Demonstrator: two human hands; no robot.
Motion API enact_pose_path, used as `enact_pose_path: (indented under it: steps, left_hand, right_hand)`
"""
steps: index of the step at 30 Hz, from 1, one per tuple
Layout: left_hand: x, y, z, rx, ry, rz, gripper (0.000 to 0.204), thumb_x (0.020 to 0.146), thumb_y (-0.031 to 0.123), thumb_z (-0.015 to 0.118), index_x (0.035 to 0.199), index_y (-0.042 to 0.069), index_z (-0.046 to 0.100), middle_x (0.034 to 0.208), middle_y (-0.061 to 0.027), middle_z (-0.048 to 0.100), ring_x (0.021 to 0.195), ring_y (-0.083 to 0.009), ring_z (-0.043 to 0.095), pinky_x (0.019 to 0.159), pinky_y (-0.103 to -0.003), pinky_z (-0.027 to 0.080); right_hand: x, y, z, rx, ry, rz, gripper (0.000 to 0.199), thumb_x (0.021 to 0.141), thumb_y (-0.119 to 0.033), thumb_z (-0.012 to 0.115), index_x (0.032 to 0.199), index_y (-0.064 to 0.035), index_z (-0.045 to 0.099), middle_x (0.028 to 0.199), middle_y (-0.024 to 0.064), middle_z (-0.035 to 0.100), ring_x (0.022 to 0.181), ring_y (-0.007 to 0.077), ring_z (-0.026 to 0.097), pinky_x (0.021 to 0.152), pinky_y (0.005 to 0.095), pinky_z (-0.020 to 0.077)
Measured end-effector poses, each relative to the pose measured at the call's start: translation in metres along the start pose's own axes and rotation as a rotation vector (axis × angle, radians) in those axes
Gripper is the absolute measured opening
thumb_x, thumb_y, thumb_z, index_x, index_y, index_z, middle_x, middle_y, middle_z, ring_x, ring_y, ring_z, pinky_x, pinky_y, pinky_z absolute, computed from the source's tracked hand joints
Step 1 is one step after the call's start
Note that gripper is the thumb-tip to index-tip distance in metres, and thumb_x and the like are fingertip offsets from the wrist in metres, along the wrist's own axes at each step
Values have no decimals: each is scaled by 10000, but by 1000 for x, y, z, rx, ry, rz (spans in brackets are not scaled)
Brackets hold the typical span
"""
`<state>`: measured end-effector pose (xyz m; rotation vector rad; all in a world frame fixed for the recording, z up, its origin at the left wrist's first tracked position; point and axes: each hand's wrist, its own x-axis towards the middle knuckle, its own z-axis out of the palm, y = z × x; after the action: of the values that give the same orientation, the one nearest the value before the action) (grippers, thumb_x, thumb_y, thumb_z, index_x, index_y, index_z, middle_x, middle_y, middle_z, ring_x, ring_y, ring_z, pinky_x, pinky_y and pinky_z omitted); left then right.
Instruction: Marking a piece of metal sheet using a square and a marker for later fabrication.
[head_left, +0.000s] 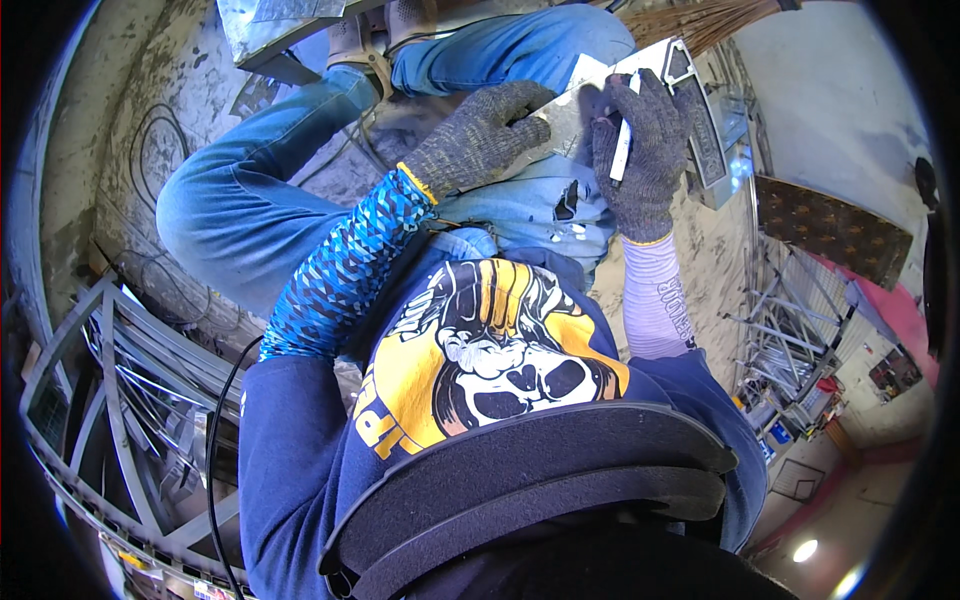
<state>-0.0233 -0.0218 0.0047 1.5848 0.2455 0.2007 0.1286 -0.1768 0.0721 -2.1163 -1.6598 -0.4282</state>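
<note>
Dark cap brim nearest; beyond, gloved left hand presses flat on a metal strip while right hand grips a white marker; marking looks underway, unfinished.

The grey knitted-glove left hand covers the near end of the flat shiny metal strip, so that end is unseen. The grey-gloved right hand hides most of the thin white stick it grips; what kind of tool it is cannot be told. The grey metal frame piece lies partly behind that hand. The tan boot is cut off by the top edge.
</note>
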Motion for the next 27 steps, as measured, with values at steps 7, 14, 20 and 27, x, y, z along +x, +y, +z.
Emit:
enact_pose_path:
  steps: [7,14,20,27]
  left_hand:
    - [1,-3,2,15,9,14,362,981,225,624,1242,-25,607,1167,-172,652,1061,-247,630,937,-362,499]
    - [0,0,3,30,6,7,355,976,221,625,1233,-22,597,1158,-172,639,1041,-257,623,933,-363,492]
    - [-1,-3,4,48,26,33,345,964,209,637,1215,-24,601,1221,-196,618,1114,-292,613,969,-373,485]
    - [0,-17,8,118,76,150,413,945,249,647,1262,-10,594,1207,-217,641,1097,-329,636,932,-394,496]
  right_hand:
    - [1,0,-1,3,-8,11,371,816,-166,716,1183,-140,669,1165,103,692,1197,322,599,1136,542,323]
    - [0,0,0,0,6,2,372,810,-168,722,1178,-145,672,1155,105,692,1191,322,603,1133,545,324]
    - [1,0,-2,-16,-19,9,364,805,-160,727,1165,-139,678,1136,109,696,1172,317,615,1135,545,321]
    - [2,3,1,-12,-4,5,340,810,-172,721,1148,-143,696,1100,113,705,1164,310,625,1129,540,330]
